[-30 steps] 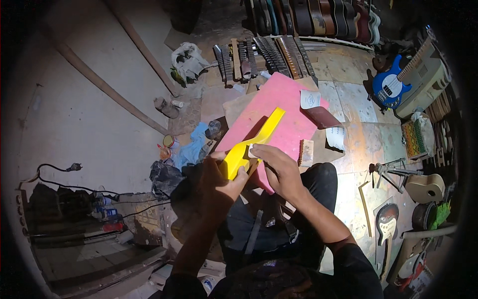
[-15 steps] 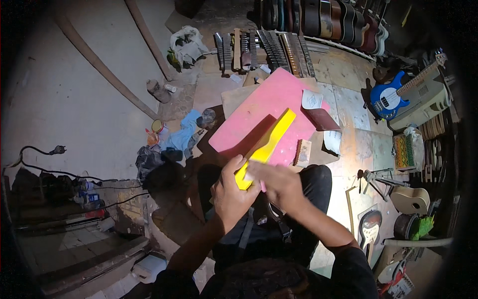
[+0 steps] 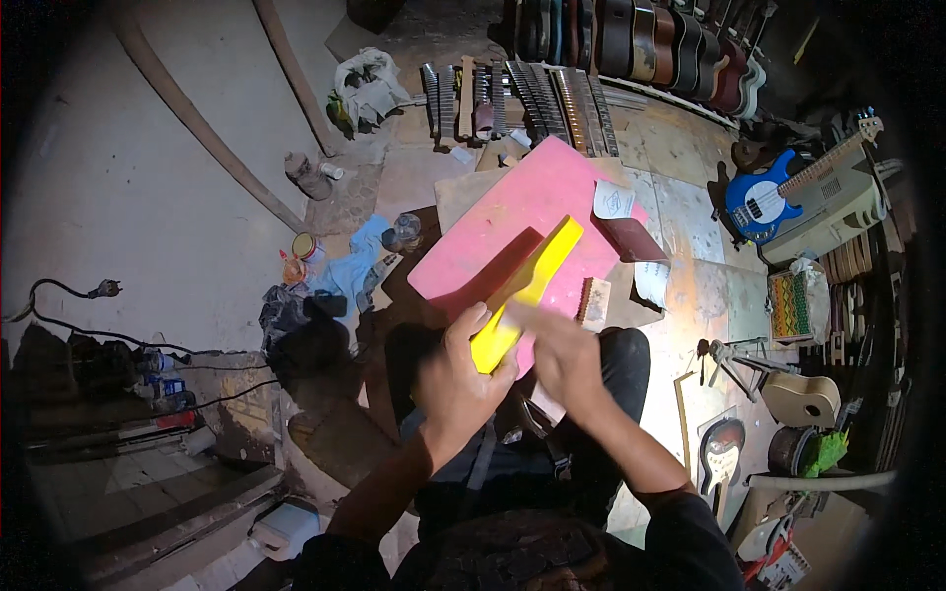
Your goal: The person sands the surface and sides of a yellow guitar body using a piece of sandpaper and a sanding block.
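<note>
My left hand [image 3: 459,382] is closed round the lower end of a long, smooth yellow piece [image 3: 535,280] with a wavy edge, its thumb along the side. The piece tilts up and to the right over a pink board [image 3: 473,239] lying in front of my knees. My right hand [image 3: 562,355] is at the piece's right edge, near its lower half. Its fingers are smeared by motion, and whatever they may hold cannot be made out. Curled brown sandpaper sheets with pale backs [image 3: 615,199] lie at the board's right, near a small wooden block [image 3: 594,303].
Guitar necks [image 3: 537,103] lie in rows beyond the board, with several guitar bodies [image 3: 660,44] behind. On the right are a blue bass guitar [image 3: 761,200] and a small pale guitar body [image 3: 800,400]. A blue cloth [image 3: 355,264] and a tin [image 3: 306,246] are at left.
My right hand has shifted slightly up along the yellow piece's edge. My left hand keeps its hold, and the whole view has moved a little.
</note>
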`<state>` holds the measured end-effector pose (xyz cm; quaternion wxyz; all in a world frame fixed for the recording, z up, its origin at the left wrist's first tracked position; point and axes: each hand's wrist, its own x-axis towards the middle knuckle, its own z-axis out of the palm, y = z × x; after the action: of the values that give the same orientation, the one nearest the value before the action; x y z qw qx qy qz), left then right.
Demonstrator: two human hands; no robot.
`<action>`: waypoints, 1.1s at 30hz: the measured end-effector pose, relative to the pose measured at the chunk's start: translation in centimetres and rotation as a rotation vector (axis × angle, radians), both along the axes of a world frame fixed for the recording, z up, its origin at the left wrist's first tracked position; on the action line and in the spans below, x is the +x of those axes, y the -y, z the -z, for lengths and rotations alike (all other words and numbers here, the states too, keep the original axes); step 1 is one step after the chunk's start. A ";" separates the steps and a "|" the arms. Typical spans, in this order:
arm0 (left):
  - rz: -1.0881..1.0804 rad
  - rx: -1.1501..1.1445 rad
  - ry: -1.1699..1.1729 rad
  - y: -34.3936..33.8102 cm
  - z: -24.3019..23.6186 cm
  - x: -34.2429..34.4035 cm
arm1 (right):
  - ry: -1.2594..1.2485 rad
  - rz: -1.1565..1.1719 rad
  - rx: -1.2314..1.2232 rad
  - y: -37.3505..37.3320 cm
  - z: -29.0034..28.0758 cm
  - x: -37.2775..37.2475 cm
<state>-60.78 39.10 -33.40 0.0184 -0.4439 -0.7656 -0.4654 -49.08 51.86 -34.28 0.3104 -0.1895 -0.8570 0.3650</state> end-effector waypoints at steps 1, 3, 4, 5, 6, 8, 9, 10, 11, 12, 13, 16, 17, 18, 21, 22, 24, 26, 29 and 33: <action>-0.003 -0.003 -0.020 -0.2 -0.3 0.1 | 0.040 0.046 -0.098 -1.2 0.3 -0.3; -0.013 -0.015 -0.031 0.3 -0.3 0.3 | 0.056 0.076 -0.123 -0.6 -0.3 -0.5; -0.023 -0.020 -0.032 0.3 -0.2 0.3 | 0.036 0.055 -0.047 0.9 -1.3 -0.3; -0.027 -0.009 -0.036 0.2 -0.1 0.2 | -0.003 -0.064 -0.018 1.6 -2.5 -0.1; -0.015 -0.003 -0.033 0.1 -0.1 0.4 | 0.024 -0.008 -0.082 1.3 -2.2 0.2; -0.005 0.004 -0.037 0.1 -0.2 0.5 | 0.067 0.094 -0.198 -0.7 -0.7 0.1; -0.006 0.001 -0.042 0.0 -0.2 0.5 | 0.045 0.102 -0.344 -1.3 -0.5 -0.6; -0.006 -0.002 -0.048 0.0 -0.2 0.6 | 0.030 0.053 -0.260 -0.7 -0.8 -0.3; -0.009 0.011 -0.054 0.0 -0.1 0.6 | 0.015 0.005 -0.175 0.6 -1.5 0.4; -0.008 0.018 -0.054 0.3 0.1 0.6 | 0.004 -0.039 -0.098 1.7 -2.5 0.5; -0.007 0.024 -0.055 0.5 0.3 0.6 | -0.022 -0.094 -0.109 2.1 -2.7 0.3; 0.010 0.003 -0.054 0.1 -0.4 0.9 | 0.030 0.049 -0.286 -0.9 -0.1 0.4; -0.004 0.006 -0.048 -0.1 -0.6 1.1 | 0.032 0.086 -0.299 -1.3 0.2 0.3; -0.019 -0.005 -0.043 0.1 -0.6 0.9 | 0.021 0.029 -0.250 -0.1 -0.4 0.2; -0.015 0.004 0.009 0.2 0.1 0.7 | -0.022 -0.090 -0.088 1.7 -1.9 0.5; -0.010 0.013 0.030 0.2 0.0 0.8 | -0.006 -0.016 -0.142 0.7 -0.7 0.4; -0.020 -0.017 -0.031 0.1 -0.5 0.9 | 0.023 0.128 -0.249 -1.1 0.4 -0.3; -0.033 -0.040 -0.039 0.1 -0.7 0.9 | 0.026 0.077 -0.166 0.3 -0.6 -0.1; -0.024 -0.015 0.008 0.7 0.0 0.8 | -0.025 -0.057 -0.116 1.6 -0.6 0.7; -0.022 -0.028 -0.009 -0.1 -0.7 1.1 | 0.002 0.074 -0.313 -0.4 0.4 0.4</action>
<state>-59.64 39.16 -32.68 0.0209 -0.4378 -0.7768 -0.4522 -48.67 52.24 -34.66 0.2895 -0.2671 -0.7823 0.4825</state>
